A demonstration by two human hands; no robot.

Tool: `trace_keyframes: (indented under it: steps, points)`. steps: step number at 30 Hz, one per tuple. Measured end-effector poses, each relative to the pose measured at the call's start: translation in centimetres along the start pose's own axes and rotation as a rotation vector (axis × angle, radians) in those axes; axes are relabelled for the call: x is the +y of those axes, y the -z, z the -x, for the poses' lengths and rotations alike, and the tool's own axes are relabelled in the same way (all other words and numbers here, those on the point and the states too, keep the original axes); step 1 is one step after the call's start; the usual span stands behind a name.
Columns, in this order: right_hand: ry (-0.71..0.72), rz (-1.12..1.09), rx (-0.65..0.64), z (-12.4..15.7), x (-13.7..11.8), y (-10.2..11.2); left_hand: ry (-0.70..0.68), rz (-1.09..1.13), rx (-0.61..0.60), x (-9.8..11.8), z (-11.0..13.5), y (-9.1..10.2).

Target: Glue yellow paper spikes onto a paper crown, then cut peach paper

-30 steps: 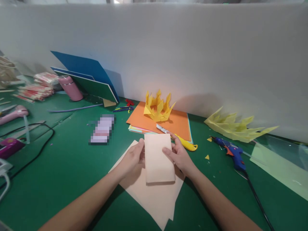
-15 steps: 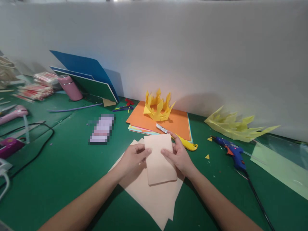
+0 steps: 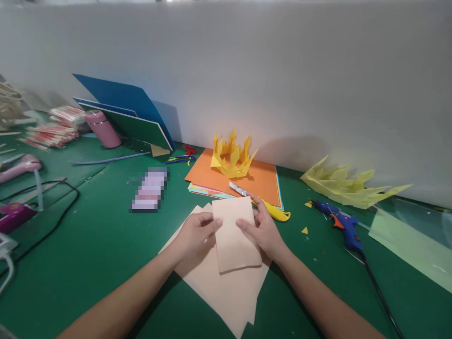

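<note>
Paper rectangle (image 3: 236,242), pale peach, is held over similar sheets (image 3: 228,294) on green worktop (image 3: 106,240); left hand (image 3: 194,234) and right hand (image 3: 265,231) each grip one side, fingers closed on it, thumbs on top.

The pale paper rectangle (image 3: 235,245) is hiding fingertips of the left hand (image 3: 194,235) and right hand (image 3: 268,235), as well as part of the loose pale sheets (image 3: 226,294) beneath it. The right hand's fingers and the rectangle are covering the middle of the yellow-handled utility knife (image 3: 275,212). Pixelation is masking the phone-like object (image 3: 149,189), so its details are staying unreadable. The bottom edge is cutting off both forearms and the black cord (image 3: 379,289) of the blue glue gun (image 3: 348,228). The left edge is cropping the magenta tool (image 3: 16,216) and white plug (image 3: 7,242); the right edge, the pale green sheet (image 3: 413,249). Blur is softening the stick bundles (image 3: 52,135).
</note>
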State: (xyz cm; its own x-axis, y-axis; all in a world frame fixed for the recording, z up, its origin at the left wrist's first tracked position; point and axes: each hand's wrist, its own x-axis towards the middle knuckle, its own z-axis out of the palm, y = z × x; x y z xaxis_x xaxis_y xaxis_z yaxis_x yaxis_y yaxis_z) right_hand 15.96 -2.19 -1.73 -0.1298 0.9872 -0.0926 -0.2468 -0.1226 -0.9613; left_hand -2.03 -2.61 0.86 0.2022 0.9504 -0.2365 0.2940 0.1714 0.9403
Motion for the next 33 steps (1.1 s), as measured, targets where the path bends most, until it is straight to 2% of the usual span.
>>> trace_keyframes:
  steps: [11, 19, 23, 28, 33]
  points:
    - [0.006, 0.004, 0.004, 0.02, -0.01, 0.0, 0.017, 0.06, -0.022, 0.64, 0.16, -0.19]
    - [-0.009, -0.002, 0.006, 0.05, -0.03, -0.1, -0.024, 0.046, -0.008, -0.09, 0.05, -0.05]
    - [-0.057, 0.028, -0.016, 0.29, -0.12, -0.03, -0.019, 0.091, -0.014, -0.19, 0.03, -0.08]
    - [-0.168, 0.051, 0.025, 0.44, -0.37, 0.08, -0.014, 0.091, -0.014, 0.25, 0.19, -0.15]
    - [-0.186, 0.017, 0.038, 0.39, -0.51, -0.03, -0.027, 0.066, -0.004, 0.68, 0.36, -0.19]
